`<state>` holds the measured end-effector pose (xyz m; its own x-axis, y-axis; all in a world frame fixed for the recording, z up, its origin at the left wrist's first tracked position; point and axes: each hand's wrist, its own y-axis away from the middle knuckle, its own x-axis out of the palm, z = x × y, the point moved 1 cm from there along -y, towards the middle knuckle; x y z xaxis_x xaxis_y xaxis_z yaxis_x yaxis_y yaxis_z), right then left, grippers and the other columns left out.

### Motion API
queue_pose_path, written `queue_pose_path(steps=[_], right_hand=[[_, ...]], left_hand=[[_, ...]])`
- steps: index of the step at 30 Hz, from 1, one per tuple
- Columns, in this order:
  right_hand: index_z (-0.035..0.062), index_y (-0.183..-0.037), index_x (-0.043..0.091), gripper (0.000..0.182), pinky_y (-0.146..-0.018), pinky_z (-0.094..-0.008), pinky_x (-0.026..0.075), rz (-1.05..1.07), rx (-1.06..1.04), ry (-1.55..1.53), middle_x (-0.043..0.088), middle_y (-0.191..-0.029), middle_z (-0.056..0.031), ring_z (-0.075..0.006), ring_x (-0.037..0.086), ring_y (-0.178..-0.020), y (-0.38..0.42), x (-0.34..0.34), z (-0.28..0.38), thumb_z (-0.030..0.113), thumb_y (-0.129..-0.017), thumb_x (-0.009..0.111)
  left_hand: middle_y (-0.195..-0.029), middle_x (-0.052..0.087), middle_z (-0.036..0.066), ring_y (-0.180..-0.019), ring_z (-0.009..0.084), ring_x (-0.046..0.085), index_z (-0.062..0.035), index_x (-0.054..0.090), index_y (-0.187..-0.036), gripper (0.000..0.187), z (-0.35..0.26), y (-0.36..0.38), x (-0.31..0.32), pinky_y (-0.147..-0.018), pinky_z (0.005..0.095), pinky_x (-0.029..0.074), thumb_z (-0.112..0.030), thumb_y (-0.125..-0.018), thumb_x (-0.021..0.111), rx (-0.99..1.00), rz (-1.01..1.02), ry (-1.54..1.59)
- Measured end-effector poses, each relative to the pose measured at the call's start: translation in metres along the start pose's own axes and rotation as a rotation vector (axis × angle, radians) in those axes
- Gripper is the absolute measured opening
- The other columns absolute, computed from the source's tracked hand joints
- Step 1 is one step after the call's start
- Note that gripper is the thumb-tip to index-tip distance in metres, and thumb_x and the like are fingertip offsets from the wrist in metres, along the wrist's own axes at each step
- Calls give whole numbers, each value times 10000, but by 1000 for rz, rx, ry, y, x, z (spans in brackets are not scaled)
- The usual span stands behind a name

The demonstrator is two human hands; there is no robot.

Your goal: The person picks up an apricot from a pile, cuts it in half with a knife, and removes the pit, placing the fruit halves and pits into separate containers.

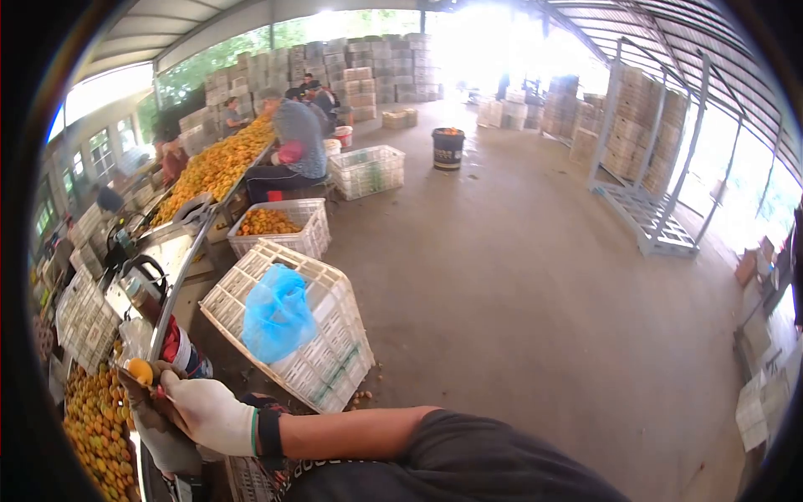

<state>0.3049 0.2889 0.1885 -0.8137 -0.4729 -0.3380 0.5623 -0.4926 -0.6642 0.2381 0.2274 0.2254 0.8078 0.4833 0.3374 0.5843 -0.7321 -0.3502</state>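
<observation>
My right hand (pixel 207 410), in a white glove with a dark band at the wrist, is closed close against my left hand. Something small and red shows at its fingertips, too small to name. My left hand (pixel 163 431) wears a soiled glove and holds a round orange-yellow fruit (pixel 140 371) at its fingers. Below and left of the hands lies a heap of similar fruit (pixel 96 427), some tinged green. A metal rail (pixel 180 284) runs along the edge of the sorting table beside them.
A tilted white crate (pixel 335 335) with a blue plastic bag (pixel 278 314) stands right of my hands. Behind it are a fruit-filled crate (pixel 309 226), another crate (pixel 368 171) and a seated person (pixel 297 142) at the fruit-covered table (pixel 219 167). A dark bucket (pixel 447 149) and metal rack (pixel 644 213) stand farther off.
</observation>
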Motion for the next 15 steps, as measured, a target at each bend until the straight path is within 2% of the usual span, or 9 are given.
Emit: queue_pose_path(steps=[2,3,4,6,8,10,12,13,15], right_hand=[[-15,-1088,485,241,-561,-422,472,-64,-31,65,577,-723,-175,-369,610,-671,-1,-4,4,126,-914,575],[19,-1062,525,166,-725,-358,517,95,169,-89,603,-936,-98,-232,617,-838,-1,-12,8,172,-1008,496],[19,-1062,525,166,-725,-358,517,85,176,-80,603,-936,-98,-232,617,-838,0,-22,17,172,-1008,496],[4,-1040,507,166,-682,-406,509,55,162,101,606,-858,-170,-337,623,-775,5,-37,31,149,-967,540],[4,-1029,498,168,-684,-422,502,61,156,99,599,-840,-195,-378,615,-787,9,-47,42,135,-945,560],[3,-1018,488,178,-686,-439,495,60,152,95,591,-822,-220,-419,607,-799,12,-52,49,122,-922,579],[-16,-1017,454,254,-589,-461,440,-202,-47,75,545,-705,-208,-422,582,-708,13,-54,57,152,-906,608],[-21,-1021,450,283,-614,-474,432,-285,-99,25,540,-699,-213,-436,571,-728,11,-62,64,153,-890,630],[-14,-1022,451,287,-616,-479,432,-332,-108,55,539,-701,-214,-439,569,-734,8,-74,69,159,-885,635]], left_hand=[[-870,566,60,-793,151,544,-36,576,-989,528,-2,1,20,-767,287,446,-515,-1032,359,-12,63,13],[-879,568,58,-802,150,545,-36,576,-987,523,-5,18,45,-774,287,447,-504,-1038,348,110,-6,-38],[-887,569,55,-810,150,545,-36,575,-985,517,-11,29,60,-782,287,448,-492,-1044,337,232,-77,-90],[-918,578,60,-845,155,557,-29,577,-1049,513,-11,26,40,-806,297,451,-478,-1047,328,211,35,-1],[-990,604,75,-912,159,582,-20,569,-1147,436,1,6,7,-840,302,467,-398,-1050,374,-67,-1,118],[-993,604,75,-913,160,583,-19,569,-1148,431,10,16,-10,-840,303,468,-392,-1048,378,-88,78,141],[-998,606,76,-916,162,585,-18,568,-1152,420,23,46,-51,-842,304,470,-380,-1044,386,-118,191,179],[-1001,606,76,-917,163,586,-17,568,-1153,415,-5,36,37,-842,305,471,-375,-1042,390,-132,245,200],[-1006,607,76,-920,164,588,-16,568,-1157,404,-4,59,31,-843,307,473,-363,-1038,398,-155,340,243]])
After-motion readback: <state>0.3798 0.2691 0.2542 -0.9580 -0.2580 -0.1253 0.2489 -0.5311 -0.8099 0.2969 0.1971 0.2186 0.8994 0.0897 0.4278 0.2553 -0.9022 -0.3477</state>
